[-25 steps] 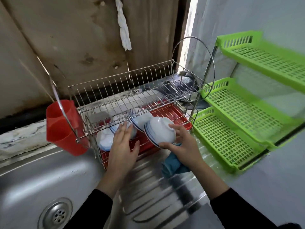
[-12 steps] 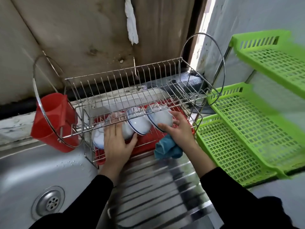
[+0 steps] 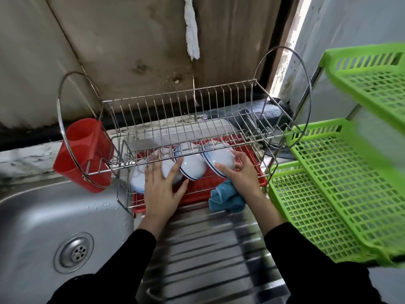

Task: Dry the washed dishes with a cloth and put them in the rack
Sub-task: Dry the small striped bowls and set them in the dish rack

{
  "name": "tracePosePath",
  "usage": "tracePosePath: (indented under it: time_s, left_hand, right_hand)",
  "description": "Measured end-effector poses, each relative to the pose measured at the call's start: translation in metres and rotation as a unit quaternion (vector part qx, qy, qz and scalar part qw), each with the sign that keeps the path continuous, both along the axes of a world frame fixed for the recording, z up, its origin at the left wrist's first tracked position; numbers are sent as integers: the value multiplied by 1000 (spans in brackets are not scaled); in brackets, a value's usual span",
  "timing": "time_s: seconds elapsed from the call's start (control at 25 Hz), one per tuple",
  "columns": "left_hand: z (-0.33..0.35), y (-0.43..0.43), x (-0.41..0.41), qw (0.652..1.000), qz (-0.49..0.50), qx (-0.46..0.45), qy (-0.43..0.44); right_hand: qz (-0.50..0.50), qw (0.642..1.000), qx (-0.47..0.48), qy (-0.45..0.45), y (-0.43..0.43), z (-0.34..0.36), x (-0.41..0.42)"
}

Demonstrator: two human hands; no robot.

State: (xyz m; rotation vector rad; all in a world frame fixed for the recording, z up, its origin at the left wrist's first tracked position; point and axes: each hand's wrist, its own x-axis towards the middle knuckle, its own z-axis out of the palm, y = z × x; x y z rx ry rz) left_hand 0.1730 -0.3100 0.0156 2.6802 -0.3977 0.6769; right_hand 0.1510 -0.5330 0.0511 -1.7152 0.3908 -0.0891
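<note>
A two-tier wire dish rack [image 3: 179, 106] stands behind the sink's draining board, with a red drip tray [image 3: 197, 194] under it. Several white bowls with blue rims lean in a row on its lower tier. My right hand [image 3: 241, 174] grips the rightmost bowl [image 3: 221, 160] by its base and rim, and a blue cloth [image 3: 225, 197] hangs bunched under that palm. My left hand [image 3: 162, 187] lies with straight fingers against the bowls at the left; its fingertips touch the middle bowl [image 3: 192, 167]. Further bowls [image 3: 137, 178] stand at the far left of the tier.
A red cutlery cup [image 3: 83, 152] hangs on the rack's left end. The steel sink basin [image 3: 43, 227] with its drain lies at the lower left, the ribbed draining board [image 3: 208, 249] in front of me. Green plastic shelves [image 3: 328, 183] stand close on the right.
My right hand has carried the bowl from in front of the rack into the lower tier, beside the other bowls. My left hand has stayed against the bowls on the left.
</note>
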Motion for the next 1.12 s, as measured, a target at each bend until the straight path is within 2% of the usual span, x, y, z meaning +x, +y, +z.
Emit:
tracePosePath:
  time_s: [0.52,0.84,1.12]
  left_hand:
    - [1,1,1,1000,2,5,16]
    - [11,2,-8,997,-23,-33,62]
    - [15,3,-38,998,-7,-51,34]
  right_hand:
    - [20,998,-60,13,-2,-3,8]
    - [51,994,-91,7,-4,4,-1]
    - [27,989,-144,-33,-6,4,-33]
